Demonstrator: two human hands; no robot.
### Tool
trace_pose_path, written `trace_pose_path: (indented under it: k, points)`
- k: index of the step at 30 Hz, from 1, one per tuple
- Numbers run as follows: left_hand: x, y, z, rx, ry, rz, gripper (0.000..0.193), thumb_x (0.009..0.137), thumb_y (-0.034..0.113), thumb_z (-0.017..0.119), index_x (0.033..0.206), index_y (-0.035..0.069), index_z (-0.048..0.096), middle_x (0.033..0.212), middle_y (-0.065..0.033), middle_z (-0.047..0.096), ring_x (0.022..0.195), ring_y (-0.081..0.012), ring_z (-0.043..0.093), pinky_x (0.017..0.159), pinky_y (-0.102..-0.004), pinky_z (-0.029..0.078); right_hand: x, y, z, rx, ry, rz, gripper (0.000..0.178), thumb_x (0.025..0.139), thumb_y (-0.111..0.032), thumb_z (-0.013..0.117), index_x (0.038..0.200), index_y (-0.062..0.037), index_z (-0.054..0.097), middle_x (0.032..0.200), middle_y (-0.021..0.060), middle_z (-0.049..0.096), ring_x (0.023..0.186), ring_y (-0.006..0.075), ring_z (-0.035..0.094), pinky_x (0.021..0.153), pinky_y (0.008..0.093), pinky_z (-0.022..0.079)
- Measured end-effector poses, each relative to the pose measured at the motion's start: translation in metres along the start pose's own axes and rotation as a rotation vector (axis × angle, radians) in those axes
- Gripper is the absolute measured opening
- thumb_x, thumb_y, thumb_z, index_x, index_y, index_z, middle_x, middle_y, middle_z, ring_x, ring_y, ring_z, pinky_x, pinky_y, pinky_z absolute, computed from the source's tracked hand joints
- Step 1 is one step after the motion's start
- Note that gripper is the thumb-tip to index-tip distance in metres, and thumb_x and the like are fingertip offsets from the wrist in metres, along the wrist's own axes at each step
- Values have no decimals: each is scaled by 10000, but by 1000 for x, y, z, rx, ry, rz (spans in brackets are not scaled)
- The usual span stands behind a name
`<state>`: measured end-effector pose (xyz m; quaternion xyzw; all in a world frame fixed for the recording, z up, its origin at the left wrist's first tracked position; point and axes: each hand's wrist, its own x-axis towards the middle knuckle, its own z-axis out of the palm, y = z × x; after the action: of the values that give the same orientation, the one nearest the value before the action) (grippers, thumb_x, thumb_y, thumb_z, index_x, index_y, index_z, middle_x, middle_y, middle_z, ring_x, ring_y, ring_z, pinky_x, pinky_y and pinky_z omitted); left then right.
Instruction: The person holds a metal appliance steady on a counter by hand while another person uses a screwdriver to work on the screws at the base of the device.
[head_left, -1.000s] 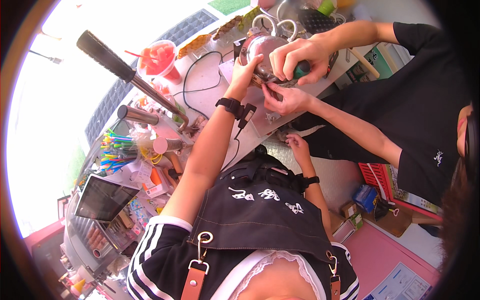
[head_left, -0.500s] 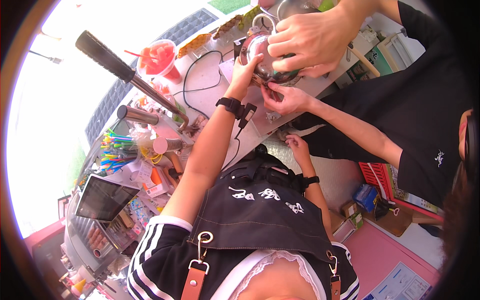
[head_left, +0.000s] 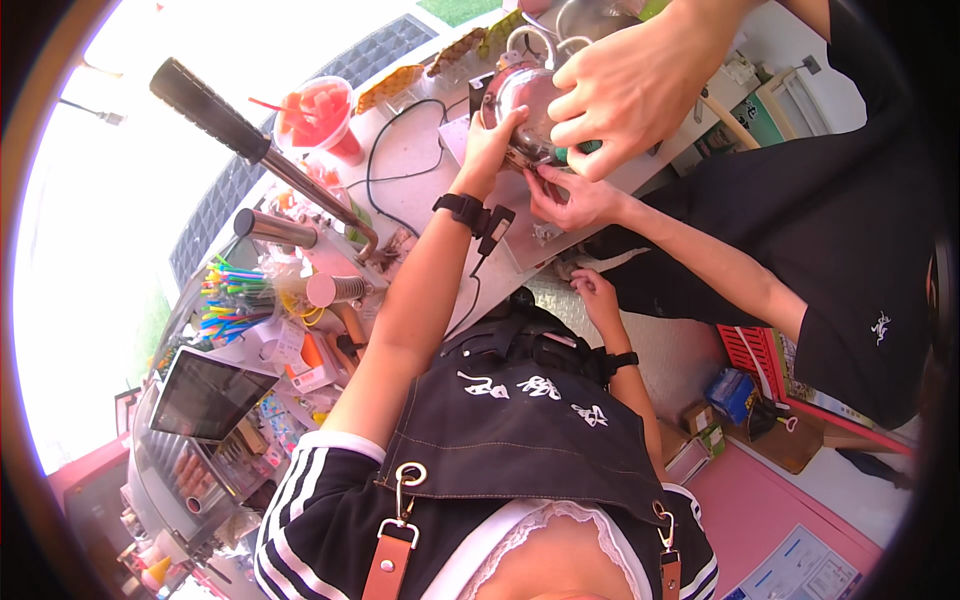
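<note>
My left hand (head_left: 490,150) grips the near-left side of a shiny, rounded metal vessel (head_left: 528,100) with curved metal handles or tubes at its far end. Its thumb lies along the polished surface; the other fingers are partly hidden. My right hand (head_left: 597,296) hangs low beside my apron, fingers loosely bent and nothing visible in them. A co-worker's hand (head_left: 630,95) reaches over the vessel's right side, covering part of it, near something green. The same person's other hand (head_left: 575,198) pinches at the vessel's lower edge, close to my left fingers.
A cup of red fruit pieces (head_left: 318,118) stands on the pale counter (head_left: 410,180), with a black cable (head_left: 372,165) beside it. A long-handled lever press (head_left: 300,180) rises at left. Colourful straws (head_left: 235,295) and a dark screen (head_left: 210,395) are nearer. The co-worker stands close at right.
The co-worker's upper hand has shifted slightly right over the vessel, uncovering more of its surface. Their body has leaned right a little. My hands stay put.
</note>
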<state>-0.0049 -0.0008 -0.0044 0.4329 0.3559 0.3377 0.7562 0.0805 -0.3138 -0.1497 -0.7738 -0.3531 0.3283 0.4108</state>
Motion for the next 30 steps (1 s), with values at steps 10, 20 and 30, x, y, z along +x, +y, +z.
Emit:
trace_pose_path:
  k: [10,20,30]
  points:
    - [1,1,1,9,15,-13,581,784,314,813,1194,17,528,1022,-85,632,818,-152,644,639,-281,551,0,0,0,-16,-5,0,201,942,-44,551,1107,9,651,900,105,723,789,163,674,746,287,534]
    - [0,2,-1,37,38,-34,544,793,315,809,1164,21,539,981,-67,635,805,-135,635,635,-275,540,0,1,1,-32,-14,5,195,940,-43,550,1101,8,647,901,108,723,798,166,680,749,288,536]
    - [5,-1,1,110,59,9,573,807,354,780,1203,25,527,988,-69,622,795,-149,647,633,-292,560,1,4,0,-48,-28,-10,197,946,-61,549,1103,3,650,893,109,727,801,163,685,754,287,537]
